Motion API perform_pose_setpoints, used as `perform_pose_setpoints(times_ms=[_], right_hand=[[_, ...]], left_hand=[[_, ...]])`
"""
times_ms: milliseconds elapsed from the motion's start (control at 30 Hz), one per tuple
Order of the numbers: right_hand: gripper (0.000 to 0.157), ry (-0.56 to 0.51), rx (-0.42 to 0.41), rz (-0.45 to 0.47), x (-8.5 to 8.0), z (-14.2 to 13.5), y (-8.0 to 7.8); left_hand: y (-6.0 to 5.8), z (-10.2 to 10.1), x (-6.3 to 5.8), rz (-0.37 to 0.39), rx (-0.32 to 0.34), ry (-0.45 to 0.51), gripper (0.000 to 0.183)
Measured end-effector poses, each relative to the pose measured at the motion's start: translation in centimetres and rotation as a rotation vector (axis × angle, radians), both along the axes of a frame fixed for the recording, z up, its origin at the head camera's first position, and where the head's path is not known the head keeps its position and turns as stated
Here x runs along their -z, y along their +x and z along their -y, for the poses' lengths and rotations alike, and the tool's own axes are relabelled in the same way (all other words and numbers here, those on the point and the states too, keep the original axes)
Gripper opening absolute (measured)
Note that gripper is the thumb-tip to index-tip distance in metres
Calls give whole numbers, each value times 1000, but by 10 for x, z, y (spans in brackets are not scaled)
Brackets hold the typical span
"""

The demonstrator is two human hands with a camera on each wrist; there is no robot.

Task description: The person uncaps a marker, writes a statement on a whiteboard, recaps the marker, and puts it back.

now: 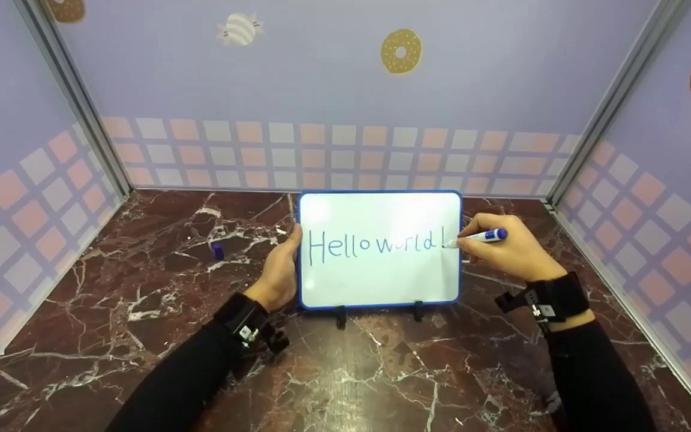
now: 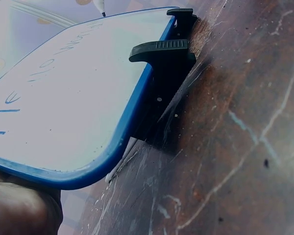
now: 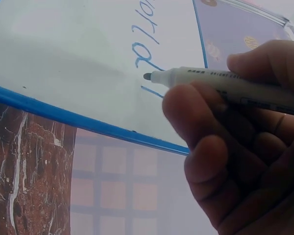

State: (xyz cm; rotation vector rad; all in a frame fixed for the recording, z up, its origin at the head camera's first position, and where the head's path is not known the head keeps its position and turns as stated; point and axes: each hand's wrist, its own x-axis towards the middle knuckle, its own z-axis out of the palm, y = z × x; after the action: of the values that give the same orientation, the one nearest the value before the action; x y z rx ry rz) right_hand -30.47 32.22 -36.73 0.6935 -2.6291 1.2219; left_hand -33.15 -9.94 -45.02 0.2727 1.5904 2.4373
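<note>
A small whiteboard (image 1: 375, 282) with a blue frame stands tilted back on a black stand, whose clips (image 2: 159, 46) hook over its lower edge. "Hello world!" is written across it in blue. My left hand (image 1: 276, 273) grips the board's left edge, thumb at the front rim, other fingers hidden behind. In my right hand (image 1: 504, 246) a white marker (image 3: 201, 78) with a blue end is pinched between thumb and fingers. Its dark tip is right by the exclamation mark near the board's right edge. The left wrist view catches only part of the left hand (image 2: 22, 208).
A blue marker cap (image 1: 218, 251) lies on the dark red marbled table (image 1: 141, 360), left of the board. Lilac panels (image 1: 321, 78) with checks and sweets enclose the table at the back and both sides.
</note>
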Motion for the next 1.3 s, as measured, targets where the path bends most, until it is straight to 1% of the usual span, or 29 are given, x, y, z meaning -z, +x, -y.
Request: perform_pose_setpoints(times_ms=[200,333,667,933,1300], right_hand=[[5,-5,3,5,2,0,-1],[6,-9,1,25,1,1,-1],[8,38,15,3,2,2,-3],[8,26,19,12,2,1,-3],[9,16,13,26,2,2,-3]], left_hand=[[-1,-1,1,-6,-12,-3,62],[-1,-1,2,-5,-13,-3,63],[-1,1,2,-11,0,-16,65],[-1,0,2,-5,-18,-10,64],[-1,0,2,-6,-18,3,65]])
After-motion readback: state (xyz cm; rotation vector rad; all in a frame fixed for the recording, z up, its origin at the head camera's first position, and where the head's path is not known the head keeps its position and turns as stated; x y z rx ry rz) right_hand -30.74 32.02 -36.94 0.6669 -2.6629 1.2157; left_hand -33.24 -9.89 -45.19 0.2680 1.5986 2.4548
